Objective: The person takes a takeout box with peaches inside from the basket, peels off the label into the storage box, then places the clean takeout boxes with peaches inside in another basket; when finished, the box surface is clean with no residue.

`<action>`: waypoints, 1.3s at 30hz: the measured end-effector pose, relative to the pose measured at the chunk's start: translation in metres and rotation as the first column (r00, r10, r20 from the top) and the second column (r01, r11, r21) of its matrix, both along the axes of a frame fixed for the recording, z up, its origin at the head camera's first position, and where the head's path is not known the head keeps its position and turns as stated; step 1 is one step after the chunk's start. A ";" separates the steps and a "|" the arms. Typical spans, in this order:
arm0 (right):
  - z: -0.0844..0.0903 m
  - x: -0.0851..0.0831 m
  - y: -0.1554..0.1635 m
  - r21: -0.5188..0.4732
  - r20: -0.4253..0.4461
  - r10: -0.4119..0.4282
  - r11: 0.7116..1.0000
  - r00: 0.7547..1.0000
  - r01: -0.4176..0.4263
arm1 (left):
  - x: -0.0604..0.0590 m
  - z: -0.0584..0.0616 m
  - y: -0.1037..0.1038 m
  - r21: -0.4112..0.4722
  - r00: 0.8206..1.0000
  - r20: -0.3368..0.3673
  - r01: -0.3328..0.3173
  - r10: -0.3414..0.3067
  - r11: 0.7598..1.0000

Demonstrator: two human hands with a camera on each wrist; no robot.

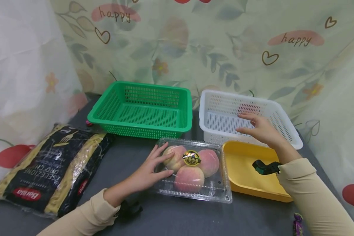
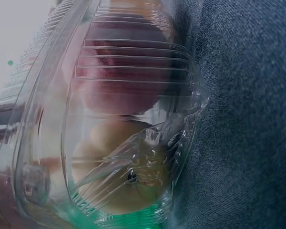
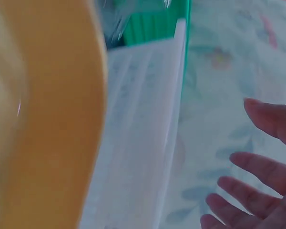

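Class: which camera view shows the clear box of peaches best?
The head view: the whole peach box shows, left hand resting on it. The left wrist view shows only one blurred end; the right wrist view shows nothing identifiable of it.

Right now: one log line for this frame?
left hand: rests on peach box | right hand: open over white basket | green basket: nothing inside | yellow tray: nothing inside

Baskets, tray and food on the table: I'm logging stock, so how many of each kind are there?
Baskets: 2, green basket and white basket
Yellow tray: 1
Clear box of peaches: 1
Peaches: 3
Pasta bag: 1
Total: 8
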State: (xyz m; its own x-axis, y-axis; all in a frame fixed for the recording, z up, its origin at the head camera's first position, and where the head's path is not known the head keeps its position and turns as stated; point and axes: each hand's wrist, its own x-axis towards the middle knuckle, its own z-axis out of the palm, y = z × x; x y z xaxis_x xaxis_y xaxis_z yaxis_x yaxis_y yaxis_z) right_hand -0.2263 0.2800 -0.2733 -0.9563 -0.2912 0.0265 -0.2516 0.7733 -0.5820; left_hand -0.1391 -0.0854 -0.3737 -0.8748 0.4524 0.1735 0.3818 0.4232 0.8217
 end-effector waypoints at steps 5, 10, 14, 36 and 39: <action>0.003 0.008 -0.035 0.023 -0.031 0.144 0.989 0.989 -0.143 | 0.000 -0.001 0.000 0.002 1.000 -0.002 0.001 -0.001 1.000; 0.002 0.014 -0.071 0.042 -0.032 0.289 0.957 0.957 -0.288 | 0.001 -0.002 0.000 0.011 1.000 -0.006 -0.007 0.007 1.000; 0.000 0.017 -0.093 0.012 -0.009 0.374 0.927 0.927 -0.374 | 0.002 -0.001 0.000 0.010 1.000 -0.004 -0.015 0.015 1.000; -0.020 0.021 -0.135 0.008 0.214 0.518 0.847 0.828 -0.532 | 0.003 -0.001 -0.001 0.011 1.000 -0.006 -0.003 0.003 1.000; -0.023 0.021 -0.135 0.010 0.205 0.518 0.847 0.831 -0.531 | 0.003 -0.001 0.000 0.014 1.000 -0.013 0.006 -0.005 1.000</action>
State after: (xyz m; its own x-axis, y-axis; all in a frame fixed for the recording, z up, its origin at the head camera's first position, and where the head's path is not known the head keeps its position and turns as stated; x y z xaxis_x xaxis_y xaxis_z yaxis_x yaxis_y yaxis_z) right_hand -0.2057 0.1446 -0.2958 -0.6441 -0.7450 -0.1733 -0.5213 0.5934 -0.6133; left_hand -0.1366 -0.0857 -0.3750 -0.8699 0.4547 0.1911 0.3948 0.4099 0.8222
